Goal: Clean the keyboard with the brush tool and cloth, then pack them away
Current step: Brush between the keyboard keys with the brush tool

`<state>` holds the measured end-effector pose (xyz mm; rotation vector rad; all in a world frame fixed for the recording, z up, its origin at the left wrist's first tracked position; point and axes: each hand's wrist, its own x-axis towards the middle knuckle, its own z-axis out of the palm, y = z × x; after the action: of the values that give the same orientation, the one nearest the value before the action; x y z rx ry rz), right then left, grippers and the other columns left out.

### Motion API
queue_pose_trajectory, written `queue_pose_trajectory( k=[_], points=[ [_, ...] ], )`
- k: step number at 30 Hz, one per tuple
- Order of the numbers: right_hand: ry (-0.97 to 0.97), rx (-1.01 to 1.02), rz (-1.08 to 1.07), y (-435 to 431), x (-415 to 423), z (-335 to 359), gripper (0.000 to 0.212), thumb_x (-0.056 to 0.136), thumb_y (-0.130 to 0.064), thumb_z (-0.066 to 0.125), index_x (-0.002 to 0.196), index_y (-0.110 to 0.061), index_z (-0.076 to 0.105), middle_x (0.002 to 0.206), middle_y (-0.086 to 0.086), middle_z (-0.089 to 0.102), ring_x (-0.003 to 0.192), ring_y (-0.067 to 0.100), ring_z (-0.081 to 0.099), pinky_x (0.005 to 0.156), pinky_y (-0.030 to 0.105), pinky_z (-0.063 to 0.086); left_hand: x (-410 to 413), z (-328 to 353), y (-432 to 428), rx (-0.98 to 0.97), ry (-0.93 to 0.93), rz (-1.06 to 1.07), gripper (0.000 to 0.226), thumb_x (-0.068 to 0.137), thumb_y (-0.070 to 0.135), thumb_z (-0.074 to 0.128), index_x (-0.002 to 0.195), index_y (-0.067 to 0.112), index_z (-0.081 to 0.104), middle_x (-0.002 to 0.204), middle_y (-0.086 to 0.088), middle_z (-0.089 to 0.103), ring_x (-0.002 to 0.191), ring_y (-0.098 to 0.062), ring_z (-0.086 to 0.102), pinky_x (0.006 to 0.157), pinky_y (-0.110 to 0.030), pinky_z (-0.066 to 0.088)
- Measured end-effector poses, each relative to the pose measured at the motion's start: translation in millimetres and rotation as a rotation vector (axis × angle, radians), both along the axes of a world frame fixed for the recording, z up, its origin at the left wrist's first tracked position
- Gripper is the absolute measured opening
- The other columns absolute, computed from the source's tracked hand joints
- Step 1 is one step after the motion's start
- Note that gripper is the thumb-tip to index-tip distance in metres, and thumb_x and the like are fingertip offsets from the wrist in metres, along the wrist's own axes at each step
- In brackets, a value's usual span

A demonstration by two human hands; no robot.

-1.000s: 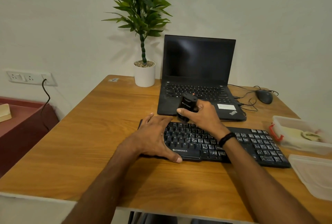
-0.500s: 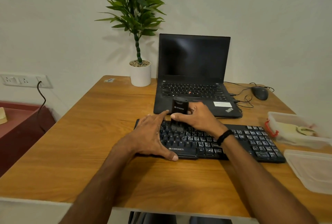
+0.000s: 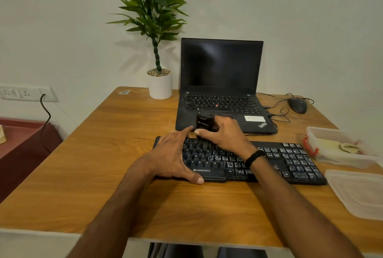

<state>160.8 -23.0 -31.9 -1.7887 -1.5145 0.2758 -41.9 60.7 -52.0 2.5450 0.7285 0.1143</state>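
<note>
Right hand (image 3: 226, 135) pinches the boxy black brush tool (image 3: 202, 123); left hand (image 3: 174, 158) lies flat, fingers spread, on the matte keyboard (image 3: 290, 162).

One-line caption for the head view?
Right hand brushes the keyboard with the brush tool; left hand steadies it.

1. The counter (image 3: 116, 154) at centre frame is wood-grain, smooth with a soft sheen.
2. The keyboard (image 3: 290, 162) looks like matt black plastic with worn white legends.
3. The brush tool (image 3: 202, 123) has a glossy black plastic body.
4. The container (image 3: 331, 154) and lid (image 3: 358, 191) at right are translucent plastic.
5. The plant pot (image 3: 160, 86) is matt white.
</note>
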Motion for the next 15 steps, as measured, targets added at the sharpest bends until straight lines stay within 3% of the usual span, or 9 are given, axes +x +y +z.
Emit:
queue_pose_trajectory(
  k=[2,6,9,13,15],
  points=[
    [-0.021,0.042,-0.06,1.5,2.3,1.9,0.032,0.082,-0.045,0.076,0.106,-0.025,0.068,0.085,-0.017,0.065,0.076,-0.009,0.057,0.059,0.004,0.042,0.7,1.9,-0.4,0.001,0.005,0.002,0.146,0.049,0.081,0.083,0.16,0.039,-0.002,0.163,0.002,0.022,0.148,-0.023,0.021,0.123,-0.047,0.02],
    [0.096,-0.069,0.052,-1.1,1.8,-0.4,0.04,0.08,-0.047,0.076,0.114,-0.028,0.065,0.098,-0.016,0.068,0.089,-0.005,0.064,0.071,0.01,0.051,1.4,2.7,-2.1,-0.01,-0.012,-0.002,0.145,0.05,0.079,0.085,0.16,0.039,-0.001,0.162,0.003,0.025,0.147,-0.021,0.023,0.122,-0.046,0.022],
    [0.028,0.017,-0.056,-0.3,3.0,0.8,0.03,0.083,-0.045,0.076,0.105,-0.027,0.065,0.086,-0.016,0.066,0.076,-0.007,0.061,0.06,0.005,0.045,0.5,0.5,-0.2,-0.007,0.008,0.007,0.148,0.048,0.084,0.082,0.16,0.04,-0.003,0.164,0.003,0.022,0.149,-0.023,0.021,0.123,-0.049,0.022],
    [0.203,-0.125,0.086,-2.6,3.7,-2.9,0.05,0.074,-0.053,0.079,0.115,-0.026,0.067,0.102,-0.011,0.072,0.095,0.002,0.068,0.084,0.023,0.056,1.5,-1.2,-0.4,-0.014,0.006,0.004,0.15,0.046,0.086,0.081,0.161,0.038,-0.004,0.165,0.003,0.022,0.149,-0.022,0.022,0.123,-0.051,0.023],
    [0.099,-0.05,-0.007,-2.0,1.5,-2.0,0.041,0.079,-0.05,0.077,0.11,-0.025,0.067,0.092,-0.015,0.068,0.085,-0.003,0.064,0.074,0.013,0.053,0.5,-1.8,0.3,-0.014,0.007,0.009,0.15,0.045,0.087,0.08,0.16,0.04,-0.004,0.164,0.003,0.022,0.149,-0.022,0.022,0.123,-0.052,0.023]
  ],
)
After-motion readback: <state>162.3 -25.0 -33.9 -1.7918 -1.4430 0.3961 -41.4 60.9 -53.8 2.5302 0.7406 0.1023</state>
